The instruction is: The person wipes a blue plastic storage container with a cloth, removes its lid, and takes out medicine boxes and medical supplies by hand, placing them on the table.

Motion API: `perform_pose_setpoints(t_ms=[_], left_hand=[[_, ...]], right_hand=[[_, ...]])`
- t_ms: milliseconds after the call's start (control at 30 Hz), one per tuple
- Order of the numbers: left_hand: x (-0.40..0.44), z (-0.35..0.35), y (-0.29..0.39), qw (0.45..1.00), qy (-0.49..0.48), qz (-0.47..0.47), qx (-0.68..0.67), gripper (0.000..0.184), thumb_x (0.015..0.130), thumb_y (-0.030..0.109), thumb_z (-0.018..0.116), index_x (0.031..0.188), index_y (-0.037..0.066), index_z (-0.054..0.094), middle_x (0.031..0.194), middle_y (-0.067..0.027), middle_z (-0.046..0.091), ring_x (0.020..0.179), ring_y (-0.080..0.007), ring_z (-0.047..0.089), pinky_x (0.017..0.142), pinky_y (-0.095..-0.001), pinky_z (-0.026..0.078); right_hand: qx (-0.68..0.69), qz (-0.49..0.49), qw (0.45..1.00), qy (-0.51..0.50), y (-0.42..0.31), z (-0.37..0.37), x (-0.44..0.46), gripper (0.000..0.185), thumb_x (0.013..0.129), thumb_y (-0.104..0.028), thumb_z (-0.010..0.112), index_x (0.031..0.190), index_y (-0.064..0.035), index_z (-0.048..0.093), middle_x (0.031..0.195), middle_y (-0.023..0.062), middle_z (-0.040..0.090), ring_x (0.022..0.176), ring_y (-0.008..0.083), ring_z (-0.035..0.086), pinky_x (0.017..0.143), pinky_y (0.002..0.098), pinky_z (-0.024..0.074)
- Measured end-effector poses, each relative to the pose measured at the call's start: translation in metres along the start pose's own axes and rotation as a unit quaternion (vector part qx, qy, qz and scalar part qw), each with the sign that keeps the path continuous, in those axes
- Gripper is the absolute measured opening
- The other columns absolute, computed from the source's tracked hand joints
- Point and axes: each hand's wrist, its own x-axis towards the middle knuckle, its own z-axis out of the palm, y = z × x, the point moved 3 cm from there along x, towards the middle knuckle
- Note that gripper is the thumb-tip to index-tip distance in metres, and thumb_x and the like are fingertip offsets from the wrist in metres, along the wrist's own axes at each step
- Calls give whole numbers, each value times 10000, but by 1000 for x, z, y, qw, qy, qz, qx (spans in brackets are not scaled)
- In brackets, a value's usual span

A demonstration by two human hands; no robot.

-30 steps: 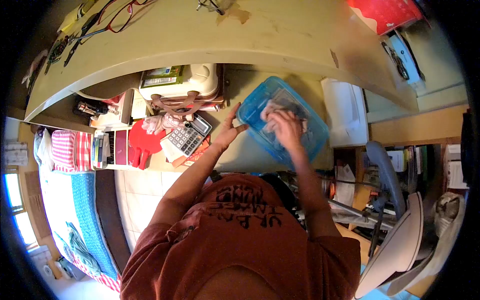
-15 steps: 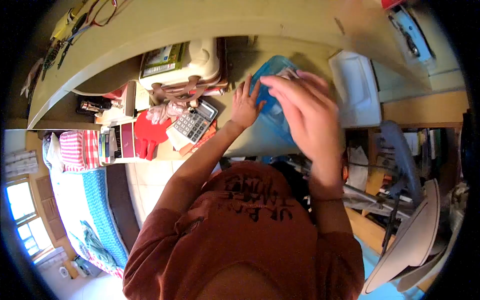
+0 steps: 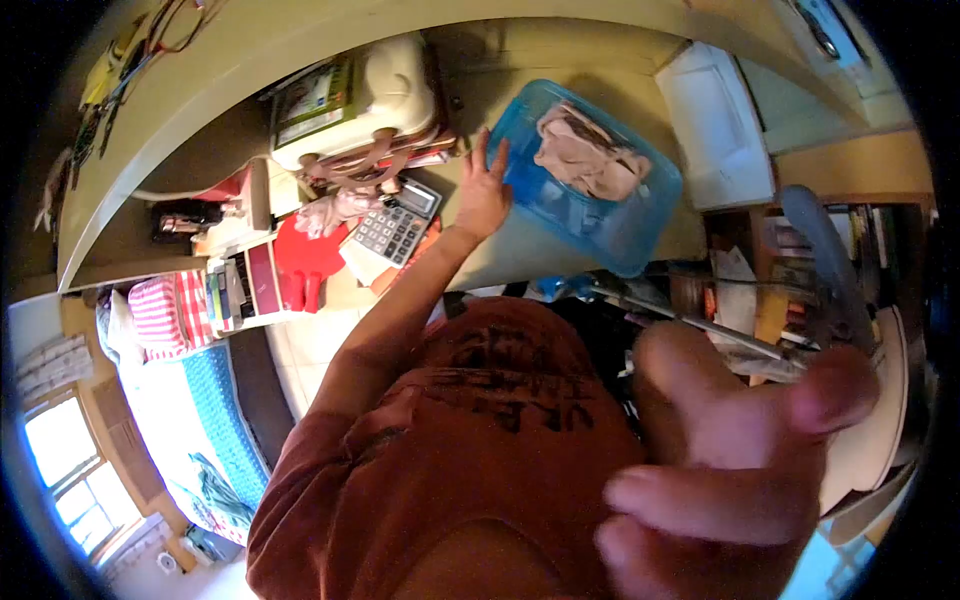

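A translucent blue plastic container (image 3: 532, 205) stands on the desk with a folded beige cloth (image 3: 590, 158) inside it. My left hand (image 3: 484, 198) rests at the container's left edge, fingers stretched out and spread. Close to the camera at the lower right is my right hand (image 3: 730, 470), large and somewhat blurred. Its fingers are bent but apart, and nothing shows in them. Left of my left hand a grey calculator (image 3: 397, 230) lies on some papers.
A white tray-like box (image 3: 716, 125) stands right of the container. At the left are a cream case (image 3: 390, 95) and a red paddle-shaped item (image 3: 303, 255). A shelf edge (image 3: 480, 28) arches overhead. Books and a grey-blue curved bar (image 3: 822, 240) are at the right.
My right hand has moved from above the container back toward the camera at the lower right. The container and its cloth now show fully. My left hand stays at the container's edge.
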Motion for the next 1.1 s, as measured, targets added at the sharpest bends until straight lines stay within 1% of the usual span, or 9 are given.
perform_pose_setpoints(t_ms=[500, 567, 633, 667, 700, 833, 867, 967, 1100], left_hand=[[-73, -40, -6, 996, -39, -78, 4, 763, 703, 55, 607, 1435, 96, 392, 1499, -223, 265, 1281, -437, 353, 1060, -506, 286], [-68, -53, 2, 997, -30, -65, 31, 744, 704, 75, 616, 1420, 95, 413, 1471, -225, 317, 1284, -411, 362, 1065, -504, 278], [-66, -53, -5, 998, -25, -48, 13, 737, 704, 85, 621, 1413, 91, 422, 1454, -227, 342, 1288, -404, 364, 1066, -501, 280], [-65, -50, -9, 999, -20, -38, -7, 729, 704, 94, 626, 1406, 87, 430, 1437, -229, 366, 1292, -397, 366, 1066, -498, 282], [-64, -48, -15, 999, -2, -23, -25, 728, 722, 83, 613, 1418, 67, 402, 1407, -243, 394, 1286, -405, 383, 1062, -491, 305], [-50, -48, -17, 996, 31, -14, -84, 691, 827, 121, 609, 1450, 28, 324, 1405, -269, 391, 1261, -439, 409, 1052, -481, 338], [-48, -44, -18, 996, 40, -7, -77, 687, 862, 144, 610, 1460, 18, 297, 1404, -276, 392, 1253, -445, 419, 1049, -476, 348], [-49, -42, -17, 998, -5, -17, -57, 699, 891, 202, 620, 1470, 13, 276, 1405, -281, 394, 1258, -443, 425, 1045, -465, 361], [-51, -42, -18, 999, 10, 1, -49, 705, 893, 189, 624, 1477, 23, 265, 1403, -273, 400, 1225, -441, 462, 1013, -460, 404]], right_hand=[[18, -11, 1000, -9, -30, 20, 20, 191, 836, -41, 555, 987, -69, 669, 825, 107, 620, 735, 271, 602, 792, 378, 488], [13, 44, 999, -27, -10, 34, 20, 189, 833, -39, 555, 982, -68, 668, 823, 108, 615, 727, 272, 598, 783, 375, 491], [-18, 213, 973, -91, 54, 64, -12, 187, 831, -37, 554, 976, -68, 666, 821, 108, 610, 720, 272, 594, 774, 371, 493], [-15, 308, 942, -137, 92, 82, -43, 217, 879, -92, 550, 1064, -47, 654, 857, 140, 593, 781, 316, 603, 789, 379, 472], [-50, 342, 925, -158, 125, 98, -79, 327, 903, -206, 579, 1201, -77, 618, 1086, 158, 604, 985, 336, 600, 877, 412, 459], [-213, 347, 901, -151, 187, 160, -184, 611, 835, -428, 661, 1365, -161, 513, 1457, 118, 426, 1300, 404, 403, 1026, 522, 355], [-284, 351, 872, -191, 186, 174, -199, 621, 812, -449, 679, 1347, -169, 534, 1429, 118, 454, 1289, 365, 431, 1012, 533, 358], [-265, 260, 920, -126, 179, 186, -219, 365, 814, -300, 671, 1135, -139, 605, 1362, 65, 519, 1249, 305, 466, 971, 496, 390], [-333, 256, 892, -166, 177, 142, -234, 324, 832, -238, 652, 1138, -137, 619, 1327, 34, 556, 1233, 260, 486, 923, 452, 419]])
